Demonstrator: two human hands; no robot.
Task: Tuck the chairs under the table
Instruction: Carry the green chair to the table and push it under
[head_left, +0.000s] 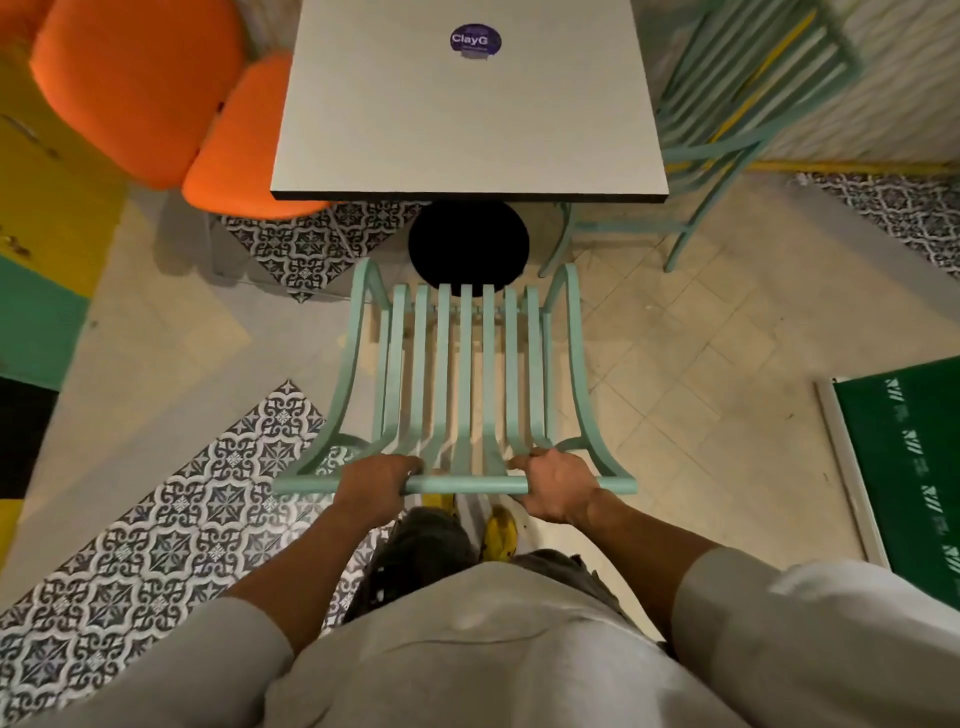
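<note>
A mint-green slatted chair (464, 374) stands right in front of me, its seat pointing at the square grey table (467, 119). My left hand (376, 486) and my right hand (556, 486) both grip the top rail of its backrest, one on each side of the middle. The chair's front edge sits just short of the table's near edge, over the black round table base (467, 244). A second mint-green chair (737, 124) stands at the table's right side. An orange padded chair (156, 98) stands at the table's left side, its seat partly under the tabletop.
A purple round sticker (475, 40) lies on the tabletop. A yellow and green cabinet (47, 244) lines the left edge. A green panel (904, 478) lies at the right. Patterned tiles (171, 530) cover the floor at lower left. My yellow shoes (501, 532) show below the rail.
</note>
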